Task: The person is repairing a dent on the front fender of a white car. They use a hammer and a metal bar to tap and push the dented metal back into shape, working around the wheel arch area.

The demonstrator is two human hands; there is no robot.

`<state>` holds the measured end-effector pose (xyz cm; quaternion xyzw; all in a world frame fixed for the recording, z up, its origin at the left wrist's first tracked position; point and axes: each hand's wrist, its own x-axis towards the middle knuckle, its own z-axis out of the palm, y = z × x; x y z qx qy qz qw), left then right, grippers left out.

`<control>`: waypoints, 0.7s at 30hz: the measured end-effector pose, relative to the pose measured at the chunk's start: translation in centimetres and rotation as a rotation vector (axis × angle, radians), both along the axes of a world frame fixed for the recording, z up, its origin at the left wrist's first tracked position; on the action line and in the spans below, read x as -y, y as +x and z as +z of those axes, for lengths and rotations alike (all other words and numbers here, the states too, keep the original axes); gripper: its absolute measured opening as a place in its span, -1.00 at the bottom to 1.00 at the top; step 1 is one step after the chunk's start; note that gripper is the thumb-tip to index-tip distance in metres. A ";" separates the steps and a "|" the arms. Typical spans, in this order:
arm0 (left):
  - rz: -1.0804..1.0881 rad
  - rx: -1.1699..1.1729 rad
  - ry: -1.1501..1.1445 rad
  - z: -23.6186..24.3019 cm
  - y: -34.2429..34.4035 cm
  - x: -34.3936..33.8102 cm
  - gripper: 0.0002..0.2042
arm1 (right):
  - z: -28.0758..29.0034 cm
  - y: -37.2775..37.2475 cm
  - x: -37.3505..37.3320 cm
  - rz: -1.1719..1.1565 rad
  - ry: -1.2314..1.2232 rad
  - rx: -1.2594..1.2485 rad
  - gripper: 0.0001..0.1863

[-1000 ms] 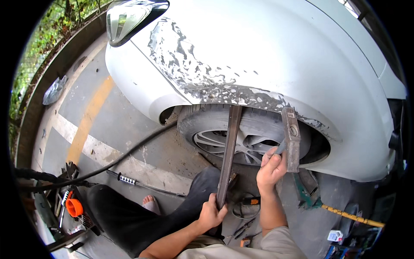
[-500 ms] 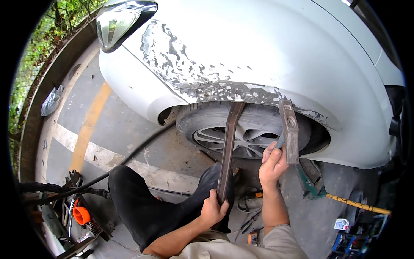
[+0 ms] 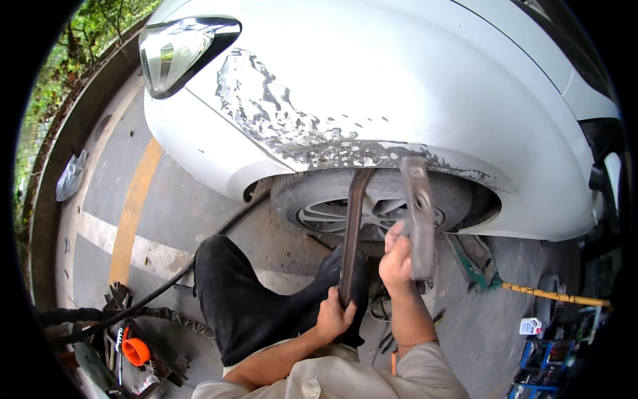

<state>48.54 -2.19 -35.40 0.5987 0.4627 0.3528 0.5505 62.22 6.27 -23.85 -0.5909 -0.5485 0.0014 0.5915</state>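
Observation:
My left hand grips the lower end of a long dark metal bar. The bar's upper end reaches under the wheel-arch lip of a white car fender, which has a scraped, mottled patch down to the arch. In my right hand is a worn steel hammer, blurred, its head raised in front of the tyre near the arch edge, to the right of the bar; whether it touches the panel I cannot tell. Behind both tools sits the wheel with its silver rim.
A black hose crosses the floor at left, near an orange cup-like piece and loose tools. A green jack with yellow handle lies at right, beside a white bottle and blue rack. A low wall runs along the left.
The hammer in my right hand has moved left toward the bar and is now blurred. The bar stays under the arch. The view has shifted slightly.

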 end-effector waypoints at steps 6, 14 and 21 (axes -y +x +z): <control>-0.156 0.199 -0.268 2.5 -1.0 -0.6 -0.70 | -1.2 -1.1 -1.7 -0.072 0.076 0.103 -0.89; -0.116 0.099 -0.067 0.1 -1.9 -0.4 -0.73 | -3.5 -4.6 -0.2 0.073 -0.372 -0.266 -0.69; -0.102 0.082 -0.026 1.1 -0.9 -0.7 -0.73 | -4.5 -3.2 -0.3 0.012 -0.346 -0.186 -0.51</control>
